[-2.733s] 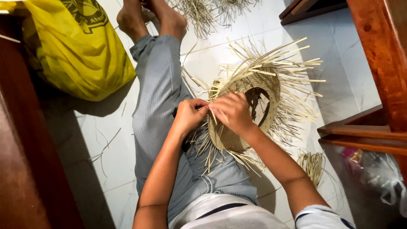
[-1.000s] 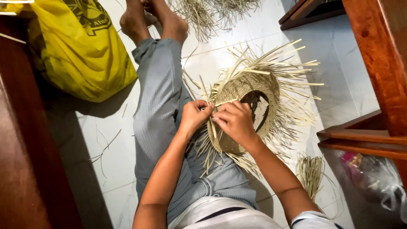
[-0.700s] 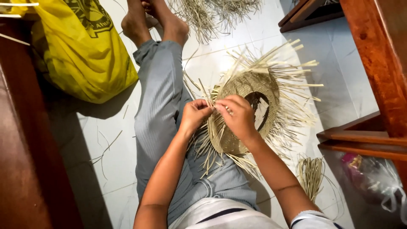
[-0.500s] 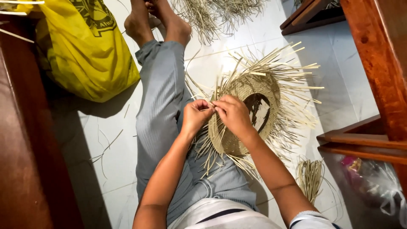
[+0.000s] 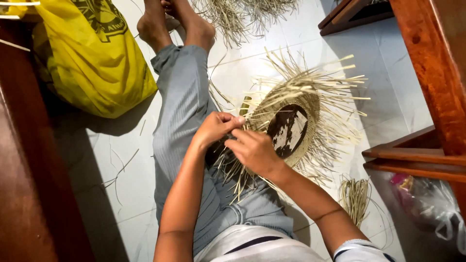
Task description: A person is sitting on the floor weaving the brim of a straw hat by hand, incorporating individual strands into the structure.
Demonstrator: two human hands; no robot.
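Down on the floor, both hands have shifted along the woven straw basket (image 5: 291, 121): left hand (image 5: 216, 128) and right hand (image 5: 252, 153) still pinching strands, weaving continues.

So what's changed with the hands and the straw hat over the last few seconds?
Little. Both hands stay pinched on strips at the rim of the straw hat: the left hand and right hand have only shifted slightly against each other along the weave. Nothing was let go. The legs, yellow bag and loose straw lie as before.

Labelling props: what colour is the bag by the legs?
Yellow bag with dark print; head view.
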